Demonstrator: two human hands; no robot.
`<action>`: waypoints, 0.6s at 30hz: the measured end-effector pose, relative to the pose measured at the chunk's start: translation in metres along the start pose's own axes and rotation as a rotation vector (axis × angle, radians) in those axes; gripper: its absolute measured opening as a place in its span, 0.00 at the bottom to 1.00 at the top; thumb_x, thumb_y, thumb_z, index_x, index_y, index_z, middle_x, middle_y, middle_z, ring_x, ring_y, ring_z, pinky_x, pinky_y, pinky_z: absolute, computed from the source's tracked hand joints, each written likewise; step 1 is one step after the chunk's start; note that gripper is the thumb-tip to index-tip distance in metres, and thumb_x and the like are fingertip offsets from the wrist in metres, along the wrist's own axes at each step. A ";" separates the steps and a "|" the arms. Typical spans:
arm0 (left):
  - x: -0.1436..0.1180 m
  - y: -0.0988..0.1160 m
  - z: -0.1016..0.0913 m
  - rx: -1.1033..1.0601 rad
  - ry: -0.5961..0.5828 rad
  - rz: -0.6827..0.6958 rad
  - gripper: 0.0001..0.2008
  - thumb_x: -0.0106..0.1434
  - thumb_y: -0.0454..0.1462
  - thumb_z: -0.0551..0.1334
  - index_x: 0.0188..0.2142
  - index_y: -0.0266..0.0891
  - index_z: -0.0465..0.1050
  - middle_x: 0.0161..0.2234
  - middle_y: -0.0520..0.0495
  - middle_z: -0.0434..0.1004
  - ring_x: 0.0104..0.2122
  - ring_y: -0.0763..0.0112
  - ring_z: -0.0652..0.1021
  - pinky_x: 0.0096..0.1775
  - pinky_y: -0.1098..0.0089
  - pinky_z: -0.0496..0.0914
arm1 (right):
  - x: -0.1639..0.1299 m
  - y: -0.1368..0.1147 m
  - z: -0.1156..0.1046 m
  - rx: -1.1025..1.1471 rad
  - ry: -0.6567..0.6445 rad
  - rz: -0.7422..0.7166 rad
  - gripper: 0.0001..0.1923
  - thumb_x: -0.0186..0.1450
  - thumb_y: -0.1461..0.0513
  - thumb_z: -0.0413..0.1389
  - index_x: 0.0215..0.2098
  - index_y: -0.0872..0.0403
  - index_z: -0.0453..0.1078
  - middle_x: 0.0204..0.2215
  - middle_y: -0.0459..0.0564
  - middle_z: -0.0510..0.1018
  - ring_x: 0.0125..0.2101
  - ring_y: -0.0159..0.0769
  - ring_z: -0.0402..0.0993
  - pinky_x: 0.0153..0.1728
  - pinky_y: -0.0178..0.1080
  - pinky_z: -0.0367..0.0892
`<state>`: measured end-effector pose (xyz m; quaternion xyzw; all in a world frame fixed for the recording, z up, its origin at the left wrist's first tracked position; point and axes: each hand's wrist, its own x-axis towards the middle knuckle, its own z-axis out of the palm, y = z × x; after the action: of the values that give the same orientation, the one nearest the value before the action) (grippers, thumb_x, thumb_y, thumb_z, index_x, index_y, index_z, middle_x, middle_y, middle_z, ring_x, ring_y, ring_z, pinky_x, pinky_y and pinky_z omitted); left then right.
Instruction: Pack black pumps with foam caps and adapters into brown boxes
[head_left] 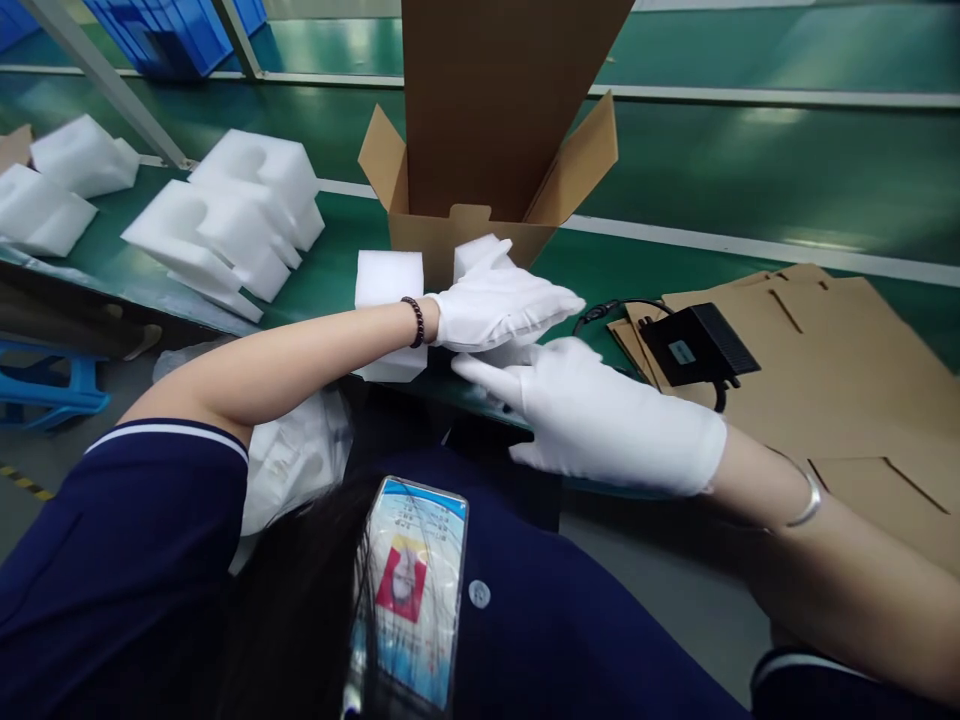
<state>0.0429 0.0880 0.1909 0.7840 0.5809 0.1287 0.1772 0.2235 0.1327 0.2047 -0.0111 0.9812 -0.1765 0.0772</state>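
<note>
My left hand (504, 308), in a white glove, reaches across at the table's near edge, its fingers stretched out together and its thumb apart. Just below and right of it is my right hand (600, 415), also gloved, with a finger extended left and the thumb spread. No held thing shows in either hand; what lies under the palms is hidden. A white foam block (390, 278) stands beside my left wrist, and another foam piece (480, 254) shows behind that hand. The cable of a black power adapter (697, 345) ends near my left fingertips.
An open cardboard box (427, 235) stands behind the hands, its lid raised. Flat cardboard sheets (847, 380) lie at right under the adapter. Several foam blocks (225, 215) sit at left. A blue crate (169, 35) and a metal post (112, 85) are farther back.
</note>
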 end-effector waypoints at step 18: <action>0.002 -0.014 -0.010 -0.205 0.054 -0.054 0.28 0.77 0.35 0.39 0.73 0.40 0.57 0.70 0.39 0.62 0.71 0.64 0.62 0.63 0.57 0.66 | 0.037 0.038 -0.022 0.064 0.252 -0.004 0.15 0.71 0.58 0.50 0.47 0.51 0.78 0.42 0.56 0.81 0.45 0.47 0.77 0.50 0.50 0.67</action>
<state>0.0273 0.0952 0.1939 0.7421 0.5901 0.2038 0.2440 0.1841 0.1743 0.2061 0.0116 0.9770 -0.2077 -0.0466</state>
